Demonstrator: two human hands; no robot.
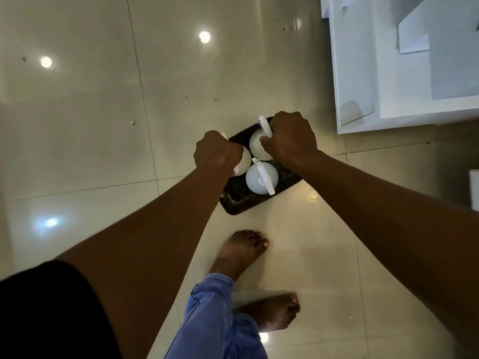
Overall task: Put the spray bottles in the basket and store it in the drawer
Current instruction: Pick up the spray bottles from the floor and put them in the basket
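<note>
The left hand (216, 151) hides most of one spray bottle (244, 164).

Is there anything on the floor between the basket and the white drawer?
Nothing visible blocks the way. Only bare shiny floor lies between the dark basket and the open white drawer up to its right.

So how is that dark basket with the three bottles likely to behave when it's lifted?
The basket has woven-looking walls, so it may flex a little. The three spray bottles stand upright, crowded toward one end, so the load probably sits uneven and could tip that way. Both the left hand and right hand are over the bottles.
</note>
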